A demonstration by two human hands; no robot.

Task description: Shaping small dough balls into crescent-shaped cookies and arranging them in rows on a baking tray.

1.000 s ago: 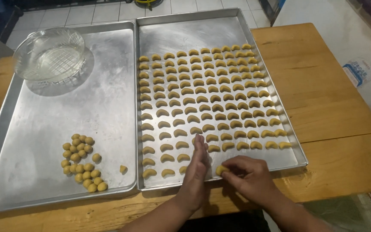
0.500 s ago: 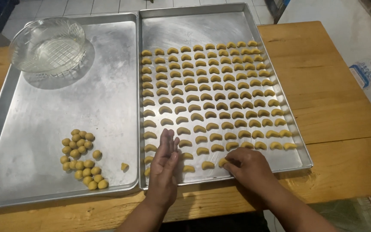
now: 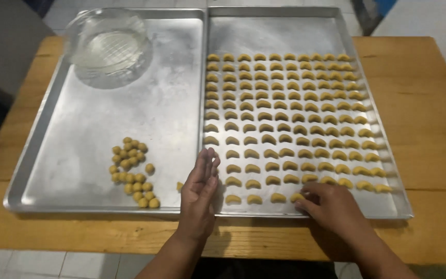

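Your right hand [image 3: 331,209] rests on the near edge of the right-hand shallow aluminium baking tray [image 3: 285,31], fingers curled loosely, with the fingertips [image 3: 301,199] touching a small yellow crescent-shaped dough piece [image 3: 296,197] at the end of the nearest row. You pinch nothing firmly that can be seen; the piece lies on the tray under your fingertips.

Your left hand [image 3: 198,194] is flat and empty, fingers straight and together, set edge-on over the seam where the two trays meet, near the front edge of the wooden worktop [image 3: 424,103]. Just beside its thumb side lies one loose dough ball [image 3: 179,185].

The rows of yellow crescents [image 3: 285,113] fill most of the right tray, from its middle to its near edge. On the left-hand aluminium tray [image 3: 94,119], a heap of small round dough balls [image 3: 132,173] sits toward the near left corner, and a clear patterned glass bowl [image 3: 108,47] stands at the far left corner.
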